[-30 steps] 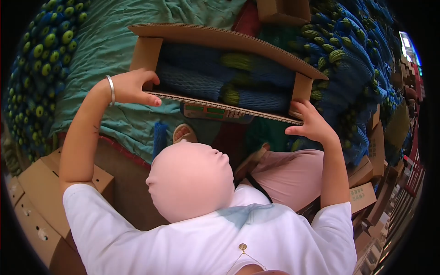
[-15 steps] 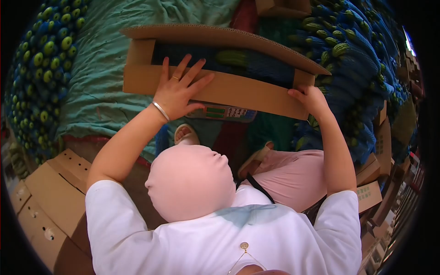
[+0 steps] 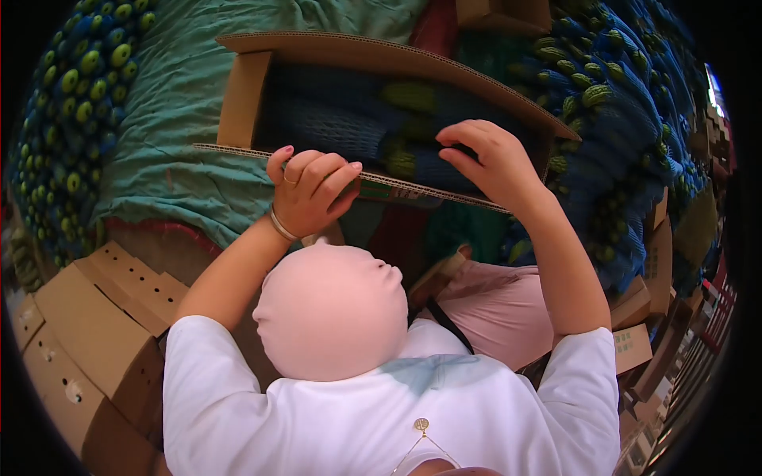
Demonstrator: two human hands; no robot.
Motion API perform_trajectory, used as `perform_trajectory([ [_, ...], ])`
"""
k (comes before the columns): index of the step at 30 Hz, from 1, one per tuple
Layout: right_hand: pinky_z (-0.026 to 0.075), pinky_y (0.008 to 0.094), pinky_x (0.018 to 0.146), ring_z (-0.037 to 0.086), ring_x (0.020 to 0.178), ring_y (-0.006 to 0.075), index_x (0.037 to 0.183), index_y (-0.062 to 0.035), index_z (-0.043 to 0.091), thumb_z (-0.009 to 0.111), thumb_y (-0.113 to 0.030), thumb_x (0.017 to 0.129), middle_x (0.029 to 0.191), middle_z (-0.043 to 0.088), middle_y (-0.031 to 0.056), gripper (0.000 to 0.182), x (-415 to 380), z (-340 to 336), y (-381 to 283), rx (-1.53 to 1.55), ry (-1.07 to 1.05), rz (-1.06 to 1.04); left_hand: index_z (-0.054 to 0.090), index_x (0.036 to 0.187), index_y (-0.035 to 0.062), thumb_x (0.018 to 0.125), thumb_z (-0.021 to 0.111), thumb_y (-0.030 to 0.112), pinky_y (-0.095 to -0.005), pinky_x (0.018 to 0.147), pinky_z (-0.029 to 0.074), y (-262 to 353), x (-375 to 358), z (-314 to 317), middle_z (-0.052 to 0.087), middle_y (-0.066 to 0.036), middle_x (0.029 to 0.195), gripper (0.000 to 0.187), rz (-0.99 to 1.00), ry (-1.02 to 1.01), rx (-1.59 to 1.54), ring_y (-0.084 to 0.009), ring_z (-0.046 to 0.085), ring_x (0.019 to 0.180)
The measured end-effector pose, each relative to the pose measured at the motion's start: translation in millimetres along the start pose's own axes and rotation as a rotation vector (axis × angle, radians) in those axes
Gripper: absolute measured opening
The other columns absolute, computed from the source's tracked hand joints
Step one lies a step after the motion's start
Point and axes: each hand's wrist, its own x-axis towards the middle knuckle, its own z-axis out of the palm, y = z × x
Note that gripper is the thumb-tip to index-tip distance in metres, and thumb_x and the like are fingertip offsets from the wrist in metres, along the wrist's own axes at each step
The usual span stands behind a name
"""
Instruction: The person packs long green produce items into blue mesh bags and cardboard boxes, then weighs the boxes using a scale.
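A long cardboard box lies across in front of me with its top flaps spread. Inside are green pieces of produce in blue foam netting; their kind I cannot make out. My left hand has its fingers curled over the box's near flap, left of the middle. Over the box's right part hovers my right hand, thumb and fingers apart, nothing visible between them. Partly hidden under the near flap is a scale with a lit green display.
Blue-netted green produce is heaped at left and right. Green cloth covers the ground. Flattened-looking cardboard boxes lie at lower left, more cardboard at right. Another box stands at the far edge.
The near flap has swung toward me, showing more of the netted produce. My left hand has curled over its edge. My right hand has left the box's right end and moved inward over the opening.
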Motion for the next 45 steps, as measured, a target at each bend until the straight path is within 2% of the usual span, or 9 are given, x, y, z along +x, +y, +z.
perform_trajectory([
  [8,0.048,0.0364,0.074,0.060,0.084,0.0261,0.092,-0.0065,0.057,0.075,-0.030,0.065,0.086,0.060,0.0095,0.040,88,90,-23,-0.464,-0.172,-0.179,0.058,0.106,0.0202,0.065,0.071,0.017,-0.0422,0.100,0.023,4,-2,3,0.054,0.003,0.099,0.043,-0.046,0.044,0.000,-0.0158,0.050,0.096],
  [12,0.048,0.0369,0.075,0.057,0.091,0.0236,0.100,-0.0100,0.056,0.075,-0.022,0.065,0.093,0.059,0.0053,0.042,108,78,1,-0.494,0.086,-0.210,0.057,0.107,0.0211,0.065,0.070,0.015,-0.0424,0.101,0.023,8,1,2,0.055,0.003,0.098,0.044,-0.073,0.061,-0.001,-0.0155,0.050,0.096],
  [18,0.048,0.0380,0.077,0.058,0.093,0.0258,0.099,-0.0090,0.058,0.072,-0.025,0.072,0.096,0.059,0.0052,0.035,85,72,-2,-0.471,0.015,-0.280,0.058,0.106,0.0210,0.065,0.070,0.016,-0.0421,0.101,0.023,7,-5,3,0.055,0.004,0.099,0.043,-0.064,0.073,0.007,-0.0152,0.051,0.096],
  [21,0.049,0.0388,0.078,0.059,0.093,0.0293,0.107,-0.0077,0.056,0.067,-0.022,0.078,0.099,0.060,0.0094,0.034,56,44,2,-0.280,0.060,-0.171,0.058,0.105,0.0209,0.065,0.070,0.016,-0.0418,0.100,0.023,8,-4,1,0.055,0.004,0.098,0.042,-0.076,0.059,-0.003,-0.0149,0.050,0.097],
  [24,0.050,0.0387,0.077,0.060,0.093,0.0313,0.112,-0.0048,0.055,0.063,-0.018,0.082,0.102,0.060,0.0129,0.034,36,35,12,-0.463,-0.453,0.275,0.058,0.105,0.0209,0.065,0.070,0.016,-0.0417,0.099,0.024,10,-4,2,0.055,0.004,0.098,0.042,-0.087,0.084,-0.010,-0.0149,0.050,0.097],
  [27,0.050,0.0385,0.075,0.060,0.094,0.0294,0.112,-0.0002,0.055,0.064,-0.017,0.079,0.097,0.062,0.0127,0.038,19,61,32,-0.503,-0.048,0.078,0.058,0.105,0.0207,0.064,0.070,0.016,-0.0417,0.099,0.023,11,-1,4,0.055,0.004,0.097,0.043,-0.111,0.076,-0.015,-0.0151,0.050,0.096],
  [31,0.050,0.0359,0.075,0.059,0.096,0.0269,0.110,-0.0022,0.057,0.066,-0.018,0.077,0.096,0.061,0.0116,0.038,24,66,47,-0.594,0.012,-0.091,0.058,0.105,0.0204,0.064,0.070,0.016,-0.0417,0.099,0.023,12,-3,4,0.055,0.004,0.097,0.042,-0.089,0.092,-0.009,-0.0154,0.050,0.095],
  [39,0.054,0.0367,0.066,0.068,0.083,0.0280,0.085,-0.0073,0.070,0.062,-0.005,0.073,0.092,0.069,0.0110,0.015,63,80,39,-0.757,-0.425,0.224,0.058,0.104,0.0208,0.065,0.069,0.014,-0.0420,0.099,0.024,11,-2,5,0.054,0.004,0.097,0.042,-0.092,0.090,0.004,-0.0151,0.050,0.095],
  [45,0.054,0.0382,0.068,0.067,0.090,0.0290,0.089,-0.0068,0.071,0.060,-0.005,0.075,0.096,0.068,0.0121,0.018,55,48,37,-0.830,-0.712,0.322,0.059,0.105,0.0215,0.069,0.067,0.012,-0.0410,0.099,0.024,9,-4,5,0.054,0.004,0.097,0.037,-0.067,0.089,0.054,-0.0143,0.050,0.094],
])
